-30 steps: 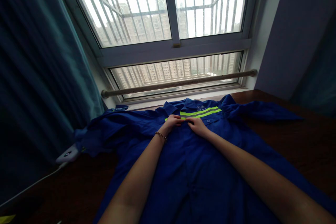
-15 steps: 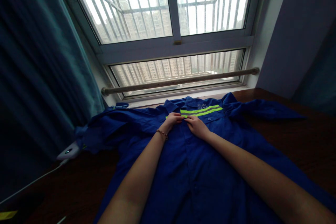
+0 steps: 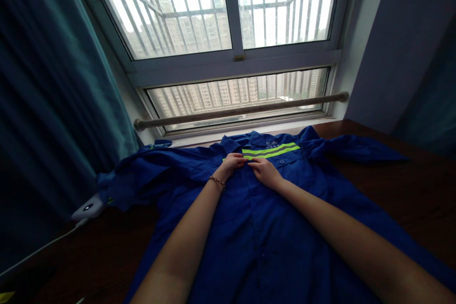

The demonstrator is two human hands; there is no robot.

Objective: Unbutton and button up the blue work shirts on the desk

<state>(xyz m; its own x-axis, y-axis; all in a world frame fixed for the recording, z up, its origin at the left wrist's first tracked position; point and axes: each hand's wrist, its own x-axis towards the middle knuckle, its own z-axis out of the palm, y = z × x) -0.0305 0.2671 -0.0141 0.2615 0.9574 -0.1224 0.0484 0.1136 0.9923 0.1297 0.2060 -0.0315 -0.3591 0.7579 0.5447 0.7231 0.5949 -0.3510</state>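
A blue work jacket lies spread out with its front up and collar toward the window. A yellow-green reflective strip crosses its chest, below small pale lettering. At the front placket, level with the strip, my left hand pinches the fabric edge with closed fingers; a beaded bracelet circles that wrist. My right hand is close beside it, fingertips closed on the same placket. Whether a button lies between the fingertips is hidden. The two hands almost touch.
Beyond the collar is a barred window with a metal rail across it. A blue-green curtain hangs at left. Near the left sleeve, a white device with a cable rests on the dark wooden surface.
The view has shifted slightly, so everything sits a little further left. Both hands stay at the same spot on the placket, with hardly any finger movement visible.
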